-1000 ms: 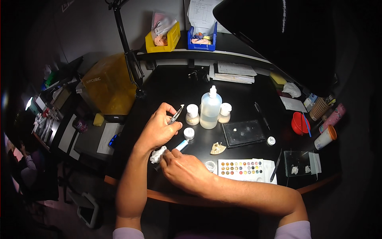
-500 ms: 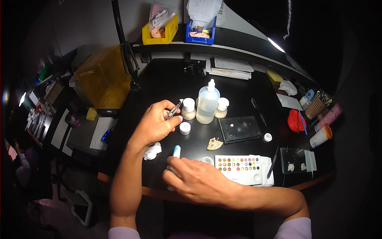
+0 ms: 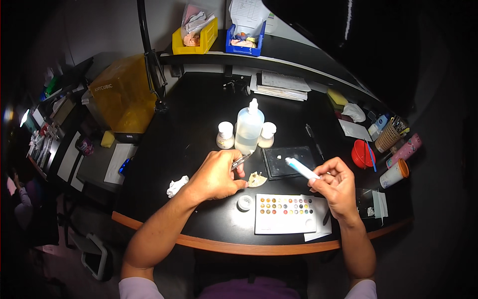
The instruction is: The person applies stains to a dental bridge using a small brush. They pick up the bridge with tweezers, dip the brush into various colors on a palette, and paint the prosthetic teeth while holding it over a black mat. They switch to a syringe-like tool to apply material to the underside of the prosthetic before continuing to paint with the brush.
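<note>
My left hand [image 3: 216,174] is closed around slim metal tweezers [image 3: 240,162], whose tips carry a tiny whitish piece [image 3: 251,153]. Just right of its fingertips lies a beige fan-shaped honeycomb tray [image 3: 257,179]. Between thumb and fingers, my right hand [image 3: 337,187] grips a small white-and-blue tube [image 3: 301,168], tilted with its narrow end toward the left hand. Under that end is a dark slab [image 3: 275,172] bearing a small white bit [image 3: 279,157]. A white palette [image 3: 284,226] with rows of coloured wells sits nearer me, beside a small round clear dish [image 3: 245,203].
Behind my left hand stand a clear squeeze bottle [image 3: 249,127] and two white-capped jars [image 3: 225,134]. Crumpled tissue [image 3: 177,186] lies at left. A black pen [image 3: 313,139], a red bowl [image 3: 363,153] and an orange-rimmed cup [image 3: 393,172] are to the right.
My right hand has swung from the near middle to the right, lifting the tube over the slab. My left hand, with the tweezers, has moved right and nearer me. The view has shifted slightly.
</note>
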